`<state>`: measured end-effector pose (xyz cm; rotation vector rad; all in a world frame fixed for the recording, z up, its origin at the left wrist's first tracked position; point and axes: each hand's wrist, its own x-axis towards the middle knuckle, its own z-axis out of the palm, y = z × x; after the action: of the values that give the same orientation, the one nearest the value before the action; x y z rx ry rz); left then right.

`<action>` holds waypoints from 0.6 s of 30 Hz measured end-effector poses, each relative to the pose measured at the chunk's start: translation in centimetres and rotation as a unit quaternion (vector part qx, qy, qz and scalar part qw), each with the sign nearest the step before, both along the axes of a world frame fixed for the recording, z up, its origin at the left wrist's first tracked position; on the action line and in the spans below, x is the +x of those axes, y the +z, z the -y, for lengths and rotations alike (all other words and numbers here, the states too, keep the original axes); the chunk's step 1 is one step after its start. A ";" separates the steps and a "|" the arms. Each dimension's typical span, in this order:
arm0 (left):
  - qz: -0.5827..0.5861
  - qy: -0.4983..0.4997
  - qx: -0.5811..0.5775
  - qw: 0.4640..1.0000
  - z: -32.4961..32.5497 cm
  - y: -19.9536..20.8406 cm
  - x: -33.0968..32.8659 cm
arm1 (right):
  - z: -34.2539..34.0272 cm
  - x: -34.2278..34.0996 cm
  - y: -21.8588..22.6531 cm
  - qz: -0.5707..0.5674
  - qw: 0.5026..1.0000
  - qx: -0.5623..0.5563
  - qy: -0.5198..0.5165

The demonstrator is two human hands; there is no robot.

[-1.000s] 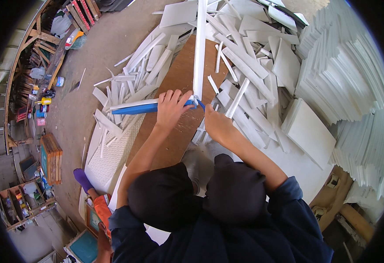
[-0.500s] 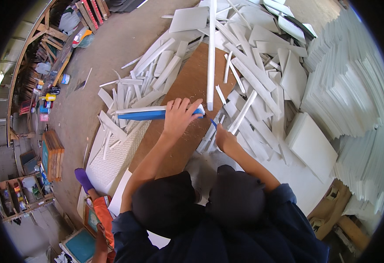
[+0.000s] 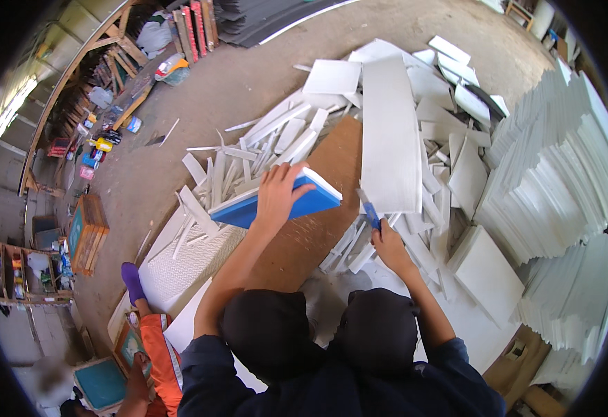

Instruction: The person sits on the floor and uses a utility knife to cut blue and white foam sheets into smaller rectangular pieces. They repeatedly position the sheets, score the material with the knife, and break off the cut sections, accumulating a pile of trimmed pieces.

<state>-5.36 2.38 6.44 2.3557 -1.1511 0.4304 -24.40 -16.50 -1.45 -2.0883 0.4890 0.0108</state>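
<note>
A blue-and-white slab [image 3: 321,200] is gripped by the left hand [image 3: 276,197] — tilted over the brown board [image 3: 293,247]. A blue cutter [image 3: 371,213] is held in the right hand [image 3: 390,245] — near a white panel [image 3: 391,135].

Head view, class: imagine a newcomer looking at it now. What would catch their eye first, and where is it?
Probably the blue-faced slab gripped in the left hand, near the middle of the picture. Next come the blue-handled knife in the right hand and the long white panel just beyond it. Along the right side, tall stacks of white sheets also stand out.
</note>
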 end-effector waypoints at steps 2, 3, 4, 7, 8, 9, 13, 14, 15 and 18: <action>-0.022 0.021 -0.064 0.997 -0.7 2.3 0.5 | 0.0 1.1 0.7 0.079 0.995 0.035 -0.048; -0.075 0.025 -0.084 0.993 -1.5 3.6 0.3 | -0.4 2.0 2.4 0.110 0.991 0.042 -0.057; -0.119 0.026 -0.116 0.986 -2.1 4.2 0.2 | -0.6 2.9 3.9 0.141 0.986 0.048 -0.068; -0.204 0.019 -0.192 0.960 -3.2 4.8 -0.3 | -1.1 5.8 7.4 0.156 0.986 0.058 -0.015; -0.202 0.014 -0.203 0.958 -3.4 4.8 -0.7 | -1.3 6.3 8.6 0.146 0.987 0.072 0.007; -0.199 0.009 -0.213 0.956 -3.5 4.9 -0.9 | -1.1 7.5 7.3 0.202 0.971 0.123 0.023; -0.195 0.013 -0.221 0.955 -4.9 4.1 -1.5 | -3.3 8.5 8.8 0.178 0.970 0.145 0.084; -0.205 0.017 -0.221 0.953 -5.3 3.8 -1.4 | -4.0 8.5 9.0 0.154 0.974 0.135 0.093; -0.215 0.020 -0.221 0.951 -5.7 3.4 -1.3 | -4.4 8.6 9.3 0.129 0.979 0.125 0.102; -0.238 0.005 -0.235 0.942 -5.9 2.4 -0.7 | -5.2 8.6 9.0 0.119 0.978 0.157 0.068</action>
<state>-6.09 8.29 8.80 1.8985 -0.7122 0.1044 -15.80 -11.30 7.52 -1.7795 0.1834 -0.0761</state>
